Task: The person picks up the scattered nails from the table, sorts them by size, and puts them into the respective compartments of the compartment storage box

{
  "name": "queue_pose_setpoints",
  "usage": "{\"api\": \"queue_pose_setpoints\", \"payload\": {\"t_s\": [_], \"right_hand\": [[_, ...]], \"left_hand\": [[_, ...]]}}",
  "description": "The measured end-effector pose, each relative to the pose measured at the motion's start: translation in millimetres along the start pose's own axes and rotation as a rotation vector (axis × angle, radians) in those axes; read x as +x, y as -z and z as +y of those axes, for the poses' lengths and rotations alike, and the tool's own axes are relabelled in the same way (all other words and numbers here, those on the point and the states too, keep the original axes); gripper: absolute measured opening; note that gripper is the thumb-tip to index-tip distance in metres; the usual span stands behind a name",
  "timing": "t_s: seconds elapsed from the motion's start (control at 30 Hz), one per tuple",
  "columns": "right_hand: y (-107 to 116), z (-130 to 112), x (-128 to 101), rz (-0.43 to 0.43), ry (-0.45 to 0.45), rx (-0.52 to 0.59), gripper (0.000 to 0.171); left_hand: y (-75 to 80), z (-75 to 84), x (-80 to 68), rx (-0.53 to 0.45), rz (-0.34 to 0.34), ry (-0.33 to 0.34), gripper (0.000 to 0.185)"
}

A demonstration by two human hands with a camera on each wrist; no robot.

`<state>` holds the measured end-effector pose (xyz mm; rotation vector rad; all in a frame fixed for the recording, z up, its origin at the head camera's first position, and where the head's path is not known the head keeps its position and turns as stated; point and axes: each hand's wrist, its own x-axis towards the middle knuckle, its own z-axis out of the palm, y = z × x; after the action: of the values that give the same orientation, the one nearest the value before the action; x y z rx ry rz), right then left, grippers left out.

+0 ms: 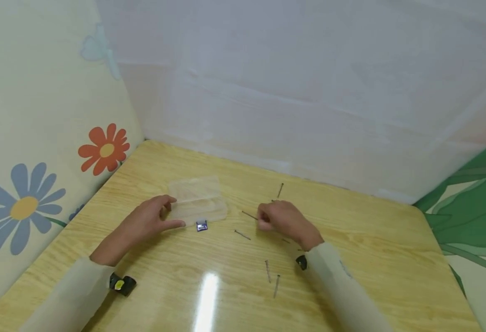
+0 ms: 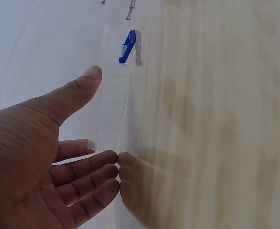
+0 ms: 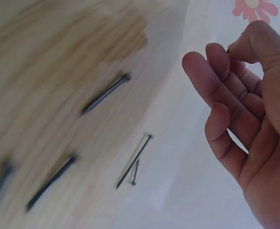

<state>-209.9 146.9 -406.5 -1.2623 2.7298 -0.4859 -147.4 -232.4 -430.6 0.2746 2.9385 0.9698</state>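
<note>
A clear plastic case with a blue latch on its front edge lies on the table, left of centre. My left hand is at its left side, thumb and fingers spread apart. In the left wrist view, the index fingertip meets the clear wall and the other fingertips touch the tabletop. My right hand pinches a nail between thumb and index finger, its shaft pointing left toward the case. From the right wrist, only a dark tip shows at the pinch. Loose nails lie around that hand.
Several more nails are scattered on the wooden table, including one nail right of the latch and another nail nearer the front. A pale cloth wall rises behind, with flower-printed cloth at the left.
</note>
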Motion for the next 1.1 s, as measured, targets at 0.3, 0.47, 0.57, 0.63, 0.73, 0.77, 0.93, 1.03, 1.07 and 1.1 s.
{"api": "queue_pose_setpoints", "payload": {"t_s": [0.3, 0.47, 0.57, 0.63, 0.73, 0.77, 0.93, 1.03, 1.07, 1.1], "right_hand": [[-1, -15, 31, -0.036, 0.033, 0.002, 0.020], [-2, -22, 48, -0.039, 0.084, -0.032, 0.020], [-2, -24, 56, -0.046, 0.096, -0.046, 0.020], [-3, -25, 62, -0.046, 0.098, -0.048, 0.020], [-3, -27, 70, -0.044, 0.101, -0.053, 0.020], [-4, -27, 74, -0.044, 0.100, -0.052, 0.020], [-5, -31, 91, -0.050, 0.110, -0.045, 0.017], [-4, -33, 99, -0.058, 0.114, -0.036, 0.018], [-4, -34, 101, -0.058, 0.114, -0.036, 0.019], [-3, -34, 104, -0.059, 0.114, -0.039, 0.019]], "left_hand": [[0.3, -2.0, 0.5, -0.010, -0.001, 0.003, 0.077], [1.2, -2.5, 0.3, -0.022, 0.002, 0.002, 0.076], [0.9, -2.3, 1.0, -0.032, -0.005, 0.000, 0.076], [0.5, -1.9, 1.2, -0.036, -0.009, 0.001, 0.076], [-0.1, -1.5, 1.0, -0.036, -0.016, 0.009, 0.076], [0.1, -1.3, 0.8, -0.036, -0.018, 0.012, 0.077], [2.0, -2.0, -1.0, -0.028, -0.022, 0.028, 0.077], [2.1, -1.7, -1.0, -0.031, -0.018, 0.024, 0.077], [1.5, -1.7, -0.5, -0.032, -0.017, 0.021, 0.077], [0.7, -1.5, 0.1, -0.034, -0.015, 0.018, 0.077]]}}
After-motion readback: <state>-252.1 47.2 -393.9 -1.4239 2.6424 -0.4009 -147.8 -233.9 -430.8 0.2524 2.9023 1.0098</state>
